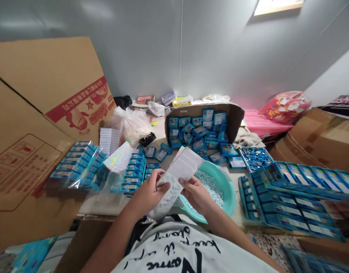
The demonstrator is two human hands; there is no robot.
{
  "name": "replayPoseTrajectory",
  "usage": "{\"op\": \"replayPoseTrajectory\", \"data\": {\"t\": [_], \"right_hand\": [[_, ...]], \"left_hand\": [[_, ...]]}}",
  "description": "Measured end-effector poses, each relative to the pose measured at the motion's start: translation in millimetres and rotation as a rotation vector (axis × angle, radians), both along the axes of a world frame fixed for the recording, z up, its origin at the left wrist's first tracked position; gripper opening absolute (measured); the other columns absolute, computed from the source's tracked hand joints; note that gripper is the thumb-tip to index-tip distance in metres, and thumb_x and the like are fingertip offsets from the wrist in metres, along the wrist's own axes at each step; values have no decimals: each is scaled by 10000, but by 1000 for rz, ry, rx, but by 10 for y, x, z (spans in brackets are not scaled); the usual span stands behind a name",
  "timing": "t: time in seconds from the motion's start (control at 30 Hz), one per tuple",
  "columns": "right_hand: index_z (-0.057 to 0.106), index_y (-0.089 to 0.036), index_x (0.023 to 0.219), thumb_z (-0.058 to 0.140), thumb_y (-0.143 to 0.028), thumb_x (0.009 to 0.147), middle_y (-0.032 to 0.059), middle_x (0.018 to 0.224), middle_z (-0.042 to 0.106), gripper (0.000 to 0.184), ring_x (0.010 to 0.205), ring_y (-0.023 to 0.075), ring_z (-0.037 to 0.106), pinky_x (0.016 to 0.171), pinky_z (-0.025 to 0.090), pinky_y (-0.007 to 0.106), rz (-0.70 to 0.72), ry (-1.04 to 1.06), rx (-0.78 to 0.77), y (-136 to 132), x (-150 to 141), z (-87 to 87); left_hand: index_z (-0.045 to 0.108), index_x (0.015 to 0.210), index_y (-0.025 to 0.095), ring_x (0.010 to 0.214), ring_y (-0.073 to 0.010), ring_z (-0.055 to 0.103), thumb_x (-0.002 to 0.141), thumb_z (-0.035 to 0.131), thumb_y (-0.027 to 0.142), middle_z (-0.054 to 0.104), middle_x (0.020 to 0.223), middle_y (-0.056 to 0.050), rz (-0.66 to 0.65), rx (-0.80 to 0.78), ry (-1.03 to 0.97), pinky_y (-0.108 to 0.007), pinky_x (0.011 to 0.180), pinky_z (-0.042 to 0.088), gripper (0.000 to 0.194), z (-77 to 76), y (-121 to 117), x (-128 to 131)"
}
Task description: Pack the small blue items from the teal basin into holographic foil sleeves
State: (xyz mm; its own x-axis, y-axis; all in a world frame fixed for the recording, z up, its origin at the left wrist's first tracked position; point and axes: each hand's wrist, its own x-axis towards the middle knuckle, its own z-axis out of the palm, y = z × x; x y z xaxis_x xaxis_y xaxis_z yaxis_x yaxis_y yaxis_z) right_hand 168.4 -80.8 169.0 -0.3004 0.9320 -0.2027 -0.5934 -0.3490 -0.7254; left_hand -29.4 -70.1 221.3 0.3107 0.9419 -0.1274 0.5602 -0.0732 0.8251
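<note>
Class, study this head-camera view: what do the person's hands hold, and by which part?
Both hands hold a white translucent plastic packet of small pale pieces: the left hand grips its lower left side, and the right hand holds its right edge.

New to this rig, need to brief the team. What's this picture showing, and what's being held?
There's no machine here. This one picture comes from a camera worn on a person's head, looking down at their own bare hands. The left hand and right hand hold a translucent bag with a white card at its top. Just past the hands sits a teal basin of small pale blue pieces. Also on the table are a cardboard box of small blue packets, plastic-wrapped blue packs on the left, and stacked blue cards on the right.
</note>
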Motion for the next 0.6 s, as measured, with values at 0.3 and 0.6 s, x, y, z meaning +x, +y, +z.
{"op": "replayPoseTrajectory", "data": {"t": [0.3, 0.6], "right_hand": [[663, -230, 1095, 848, -363, 711, 47, 1030, 738, 446, 834, 208, 702, 663, 571, 298, -155, 74, -217, -179, -290, -8], [645, -223, 906, 873, -257, 655, 14, 932, 724, 341, 764, 157, 674, 603, 553, 238, -261, 141, -303, -90, -192, 13]], "left_hand": [[585, 1297, 183, 1029, -239, 654, 979, 458, 223, 698, 1131, -99, 170, 665, 436, -384, 897, 513, 345, -233, -64, 241], [519, 1365, 131, 1437, -313, 354, 942, 520, 237, 429, 1522, -162, -21, 737, 450, -544, 1165, 307, 436, -334, -222, 368]]}}
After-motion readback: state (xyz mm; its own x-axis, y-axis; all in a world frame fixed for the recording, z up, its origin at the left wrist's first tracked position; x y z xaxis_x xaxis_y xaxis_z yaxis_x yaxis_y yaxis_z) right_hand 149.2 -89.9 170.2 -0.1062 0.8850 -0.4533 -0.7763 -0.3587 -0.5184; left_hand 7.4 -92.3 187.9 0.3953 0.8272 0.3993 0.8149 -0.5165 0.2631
